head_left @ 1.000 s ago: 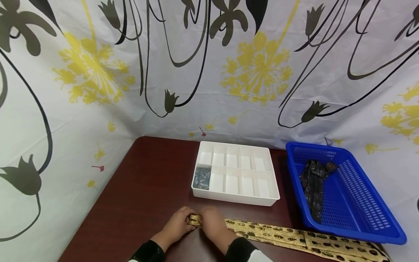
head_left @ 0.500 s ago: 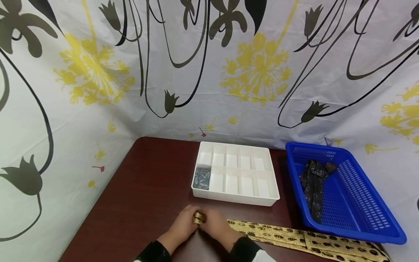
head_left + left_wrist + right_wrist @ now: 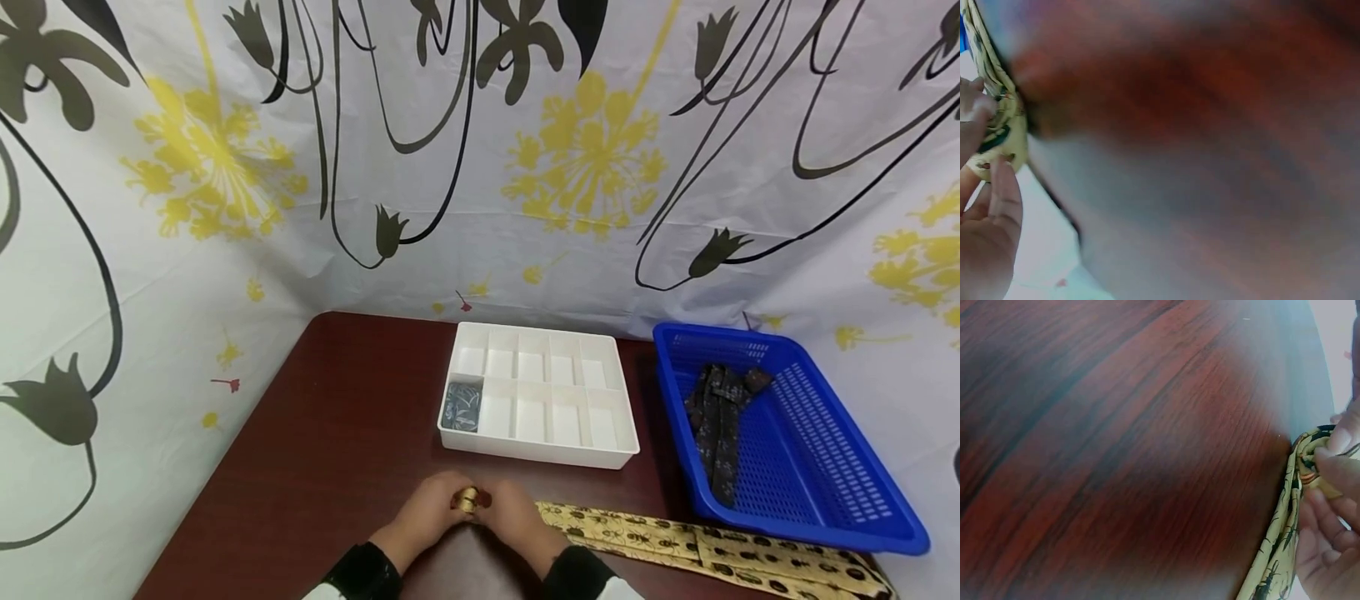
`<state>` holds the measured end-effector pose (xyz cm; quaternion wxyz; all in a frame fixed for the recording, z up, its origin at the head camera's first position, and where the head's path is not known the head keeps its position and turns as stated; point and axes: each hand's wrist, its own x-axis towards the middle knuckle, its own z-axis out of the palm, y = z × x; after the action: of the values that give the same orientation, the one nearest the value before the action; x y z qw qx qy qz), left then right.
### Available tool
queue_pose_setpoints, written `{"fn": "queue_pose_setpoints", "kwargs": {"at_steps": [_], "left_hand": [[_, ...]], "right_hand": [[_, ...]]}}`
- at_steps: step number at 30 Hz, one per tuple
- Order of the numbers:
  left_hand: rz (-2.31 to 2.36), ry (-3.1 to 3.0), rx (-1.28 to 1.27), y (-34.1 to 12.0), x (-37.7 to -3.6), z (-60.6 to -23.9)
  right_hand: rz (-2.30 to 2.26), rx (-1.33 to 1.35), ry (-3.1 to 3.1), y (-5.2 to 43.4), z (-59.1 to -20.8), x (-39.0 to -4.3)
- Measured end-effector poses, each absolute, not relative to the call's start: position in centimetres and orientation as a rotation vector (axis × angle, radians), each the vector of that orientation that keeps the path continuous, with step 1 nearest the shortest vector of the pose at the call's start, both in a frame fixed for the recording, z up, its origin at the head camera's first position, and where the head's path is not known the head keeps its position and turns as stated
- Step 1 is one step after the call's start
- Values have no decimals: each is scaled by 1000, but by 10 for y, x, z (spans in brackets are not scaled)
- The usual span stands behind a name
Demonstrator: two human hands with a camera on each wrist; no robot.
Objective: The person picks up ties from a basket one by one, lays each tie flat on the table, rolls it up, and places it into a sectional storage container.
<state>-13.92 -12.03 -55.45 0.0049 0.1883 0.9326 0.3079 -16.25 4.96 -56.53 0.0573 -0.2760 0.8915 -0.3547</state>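
A yellow necktie (image 3: 630, 533) with a dark insect print lies stretched across the table toward the right. Its left end is wound into a small roll (image 3: 468, 500), which both hands grip from either side. My left hand (image 3: 429, 510) pinches the roll from the left, while my right hand (image 3: 517, 522) holds it from the right and hides the part of the tie beneath. In the right wrist view, thumb and fingertips press on the coiled necktie (image 3: 1307, 464). At the left edge of the left wrist view, fingers touch the patterned cloth (image 3: 1016, 140).
A white divided tray (image 3: 536, 454) stands behind the hands, with a folded dark grey patterned cloth (image 3: 462, 407) in its front left compartment. To the right, a blue basket (image 3: 847, 467) holds a dark necktie (image 3: 724, 433) and sits against the yellow tie. A patterned curtain (image 3: 450, 183) hangs behind the table.
Both hands have moved right along the yellow necktie, the left one more, closing in around the roll. The roll has travelled right with them, and less flat tie shows beyond the right hand.
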Motion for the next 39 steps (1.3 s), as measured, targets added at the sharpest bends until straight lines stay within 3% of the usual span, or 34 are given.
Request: {"fn": "queue_pose_setpoints", "kwargs": {"at_steps": [6,14,28,34,39], "left_hand": [[457,3111,670,-103,-137,-547],[343,3079,561,-93,-136,-544],[1127,2800,489,-117,-138,-566],[789,2963,636,-107,-140,-558],[483,3015,602,-93,-142,-548]], "right_hand": [[-842,-855,2879,52,-554,-155],[-826,-880,2842,49,-541,-151],[-1046,-834,2756,62,-562,-156],[-1002,-832,2854,61,-568,-154],[-924,-872,2965,60,-572,-153]]}}
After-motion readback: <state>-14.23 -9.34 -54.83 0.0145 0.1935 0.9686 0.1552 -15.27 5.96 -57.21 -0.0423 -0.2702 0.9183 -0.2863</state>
